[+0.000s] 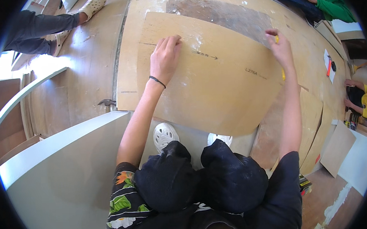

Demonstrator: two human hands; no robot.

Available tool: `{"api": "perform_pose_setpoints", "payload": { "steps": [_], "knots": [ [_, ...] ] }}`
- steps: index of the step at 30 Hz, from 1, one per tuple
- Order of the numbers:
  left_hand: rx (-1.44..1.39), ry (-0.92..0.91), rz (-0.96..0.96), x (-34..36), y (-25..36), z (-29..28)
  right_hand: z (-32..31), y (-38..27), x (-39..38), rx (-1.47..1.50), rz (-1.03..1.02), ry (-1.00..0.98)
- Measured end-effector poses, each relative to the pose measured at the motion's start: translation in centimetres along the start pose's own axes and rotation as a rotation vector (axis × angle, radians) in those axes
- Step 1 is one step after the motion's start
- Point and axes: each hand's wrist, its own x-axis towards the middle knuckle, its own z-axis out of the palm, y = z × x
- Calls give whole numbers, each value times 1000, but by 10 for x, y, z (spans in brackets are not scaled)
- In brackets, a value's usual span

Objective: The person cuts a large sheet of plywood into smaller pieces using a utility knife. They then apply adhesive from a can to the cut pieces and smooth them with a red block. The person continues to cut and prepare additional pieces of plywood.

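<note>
A large tan wooden board (215, 88) with handwritten marks and an arrow lies in front of me, its near edge above my white clogs (166, 137). My left hand (166, 53) is over the board's far left part, fingers bent and pressed together; whatever they may hold is hidden. By the board's right edge, my right hand (279, 47) is closed around a narrow yellow thing (277, 39), mostly covered by the fingers. More yellow (283, 74) shows beside that wrist. A black band circles my left wrist.
A claw hammer (107, 103) stands by the board's left corner, next to a white panel (64, 139). A red-and-black tool (329, 66) lies on white paper at right. Other people are at far left, top right and right. More boards (310, 120) lie right of me.
</note>
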Motion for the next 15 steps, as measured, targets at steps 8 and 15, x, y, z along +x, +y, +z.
{"api": "perform_pose_setpoints", "payload": {
  "steps": [8, 15],
  "knots": [
    [193, -71, 131, 12, 10, -6, 42, -79, -18, -13, -16, -149],
    [327, -114, 269, 17, 5, 1, 47, -73, -24, -57, -70, -105]
  ]
}}
